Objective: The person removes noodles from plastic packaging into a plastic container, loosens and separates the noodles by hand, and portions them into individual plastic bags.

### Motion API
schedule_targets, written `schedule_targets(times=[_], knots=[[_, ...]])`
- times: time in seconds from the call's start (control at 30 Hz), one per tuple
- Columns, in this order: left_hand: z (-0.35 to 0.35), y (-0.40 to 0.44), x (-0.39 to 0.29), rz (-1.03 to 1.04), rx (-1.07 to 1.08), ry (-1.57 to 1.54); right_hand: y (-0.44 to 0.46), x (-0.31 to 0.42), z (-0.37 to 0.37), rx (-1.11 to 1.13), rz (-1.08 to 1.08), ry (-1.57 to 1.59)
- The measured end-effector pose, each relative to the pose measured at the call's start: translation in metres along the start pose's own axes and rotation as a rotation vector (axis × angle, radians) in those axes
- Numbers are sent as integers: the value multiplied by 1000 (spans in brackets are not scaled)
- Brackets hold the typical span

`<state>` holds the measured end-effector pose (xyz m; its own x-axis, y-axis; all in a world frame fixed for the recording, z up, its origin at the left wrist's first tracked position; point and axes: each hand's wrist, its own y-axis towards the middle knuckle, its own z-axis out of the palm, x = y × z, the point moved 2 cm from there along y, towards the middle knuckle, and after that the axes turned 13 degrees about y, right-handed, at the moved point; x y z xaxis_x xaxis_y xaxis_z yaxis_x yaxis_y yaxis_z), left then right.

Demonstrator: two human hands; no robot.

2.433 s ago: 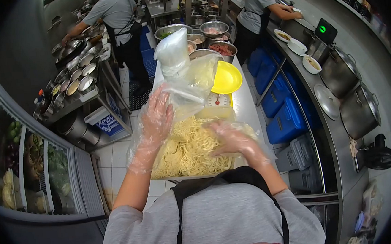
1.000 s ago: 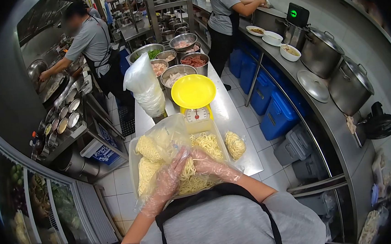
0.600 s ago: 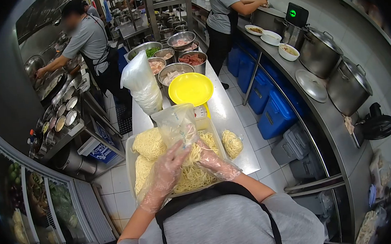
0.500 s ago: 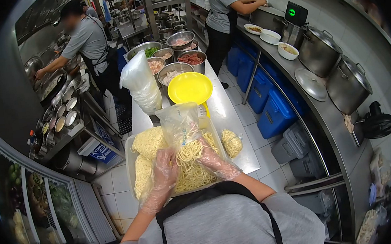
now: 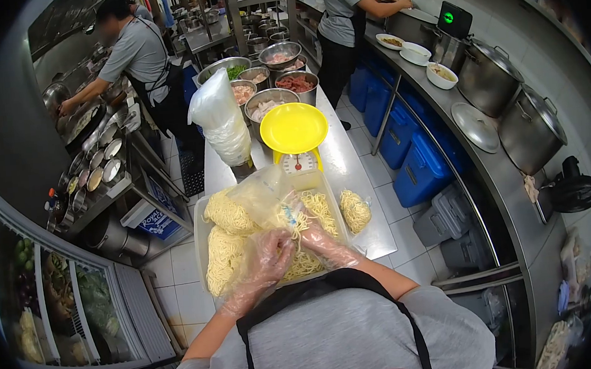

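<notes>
Both my hands wear clear plastic gloves above a white bin (image 5: 205, 257) of pale noodles (image 5: 224, 259). A clear plastic bag (image 5: 261, 194) extends forward from between my hands. My left hand (image 5: 270, 256) is closed at the bag's near edge, with its fingers bent together. On the other side my right hand (image 5: 315, 235) is wrapped round the bag's mouth and some noodle strands, its fingers partly hidden. A packed bag of noodles (image 5: 355, 211) lies on the table right of the bin. Beyond the bin stands a scale (image 5: 298, 162) with a yellow pan (image 5: 294, 128).
A roll of plastic bags (image 5: 224, 121) stands left of the scale. Metal bowls of meat (image 5: 296, 82) and greens are behind. One person (image 5: 140, 58) works at the left stove, another (image 5: 343, 14) at the right counter, with large pots (image 5: 489, 71). A glass-door fridge (image 5: 54, 293) is at left.
My left hand has closed and moved right, nearer my right hand. The bag now tilts forward and left instead of standing more upright. Earlier, my hands were apart over the noodles.
</notes>
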<state>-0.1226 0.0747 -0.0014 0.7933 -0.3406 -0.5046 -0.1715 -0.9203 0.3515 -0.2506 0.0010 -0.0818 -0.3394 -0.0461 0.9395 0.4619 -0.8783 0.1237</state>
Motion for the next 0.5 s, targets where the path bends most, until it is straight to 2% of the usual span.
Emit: schedule_targets(times=[0.13,0.23,0.3,0.33,0.4,0.43,0.5], knots=[[-2,2,-10,81,-57,139,-14,17,-4,66,37,25],[16,2,9,-22,24,189,-18,31,-1,97,10,-17],[31,-7,25,-238,83,-82,-17,36,4,115,-31,-78],[19,-4,15,-240,82,-82,-15,36,8,124,-52,-114],[-1,1,-8,-161,275,-116,-7,34,16,146,-100,-185],[4,-3,-6,-164,274,-116,-5,34,19,159,-121,-220],[11,-10,-4,-42,133,-209,2,33,24,203,-147,-296]])
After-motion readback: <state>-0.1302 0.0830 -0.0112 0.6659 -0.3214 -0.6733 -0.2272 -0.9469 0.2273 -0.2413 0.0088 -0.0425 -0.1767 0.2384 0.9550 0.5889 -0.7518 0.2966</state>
